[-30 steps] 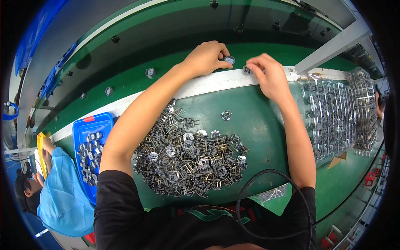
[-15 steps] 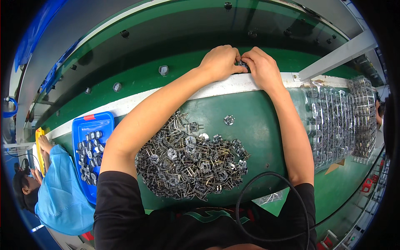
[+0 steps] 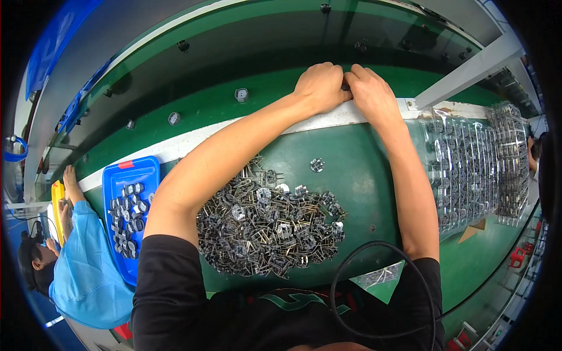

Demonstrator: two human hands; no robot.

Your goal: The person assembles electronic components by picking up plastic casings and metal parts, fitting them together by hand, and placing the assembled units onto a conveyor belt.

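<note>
Both hands meet over the far white rail, at the near edge of the green conveyor belt. My left hand (image 3: 322,86) is closed, its fingertips round a small dark part (image 3: 346,86). From the other side my right hand (image 3: 373,93) pinches the same part, fingers bent over it. Most of that part is hidden by the fingers. Nearer to me, a large heap of small black parts with metal pins (image 3: 272,231) lies on the green bench, under and beside my left forearm. One loose round pinned part (image 3: 317,165) sits apart, beyond the heap.
Left stands a blue tray (image 3: 148,169) of small dark capped parts. A co-worker in a blue top (image 3: 91,269) reaches past a yellow tray (image 3: 57,193). Clear packs of pinned parts (image 3: 462,169) fill the right side. A metal post (image 3: 468,73) rises there; a black cable (image 3: 345,266) loops nearby.
The parts on the belt have shifted to the right. My hands have drawn closer together, and the small part is more covered. The co-worker's hand has moved away toward the belt.
</note>
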